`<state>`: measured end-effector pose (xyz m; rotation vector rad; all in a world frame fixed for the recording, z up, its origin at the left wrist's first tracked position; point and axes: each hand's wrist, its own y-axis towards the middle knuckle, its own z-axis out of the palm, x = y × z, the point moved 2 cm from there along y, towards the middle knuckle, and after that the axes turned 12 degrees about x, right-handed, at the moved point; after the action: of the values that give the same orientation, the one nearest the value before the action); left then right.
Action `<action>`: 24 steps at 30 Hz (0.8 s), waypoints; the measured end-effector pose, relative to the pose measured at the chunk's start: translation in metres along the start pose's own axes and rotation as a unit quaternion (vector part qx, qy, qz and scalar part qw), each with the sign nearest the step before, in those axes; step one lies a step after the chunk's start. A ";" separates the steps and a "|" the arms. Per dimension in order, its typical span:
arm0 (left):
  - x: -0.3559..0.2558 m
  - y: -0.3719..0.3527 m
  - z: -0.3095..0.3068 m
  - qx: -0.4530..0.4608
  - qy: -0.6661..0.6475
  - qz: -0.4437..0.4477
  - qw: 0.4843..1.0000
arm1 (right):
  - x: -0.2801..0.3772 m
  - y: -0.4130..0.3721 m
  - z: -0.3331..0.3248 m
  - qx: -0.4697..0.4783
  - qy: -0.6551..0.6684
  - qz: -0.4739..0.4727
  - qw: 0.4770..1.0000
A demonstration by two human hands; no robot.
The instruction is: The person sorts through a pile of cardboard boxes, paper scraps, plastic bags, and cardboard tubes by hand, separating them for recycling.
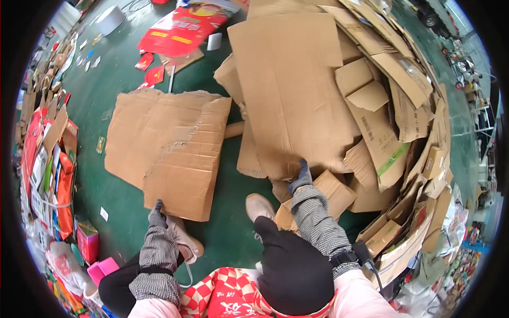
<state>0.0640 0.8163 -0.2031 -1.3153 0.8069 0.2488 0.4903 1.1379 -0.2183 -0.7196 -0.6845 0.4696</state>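
My left hand (157, 216), in a dark grey glove, grips the near edge of a torn, creased cardboard sheet (175, 143), thumb on top and the other fingers hidden beneath. This sheet is tilted above the green floor, with a ragged tear line across it. My right hand (302, 179), gloved alike, pinches the bottom edge of a large flat cardboard sheet (291, 90) that leans over the pile. Just beside my right hand lies a small cardboard box (334, 193).
A tall heap of flattened cardboard (403, 79) curves along the right. Red printed packaging (183, 29) lies on the floor at the top, near a white cylinder (110, 20). Mixed waste bundles (53, 175) and a pink container (103, 269) line the left. My shoes (260, 206) stand between the sheets.
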 end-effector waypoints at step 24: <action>0.153 -0.057 0.047 0.120 -0.439 -0.006 0.890 | -0.002 -0.196 0.226 0.506 -0.485 -0.242 0.671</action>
<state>0.2246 0.8026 -0.2578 -0.8284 0.0455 0.6538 0.3595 1.1054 0.0489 0.8869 -1.3705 0.6248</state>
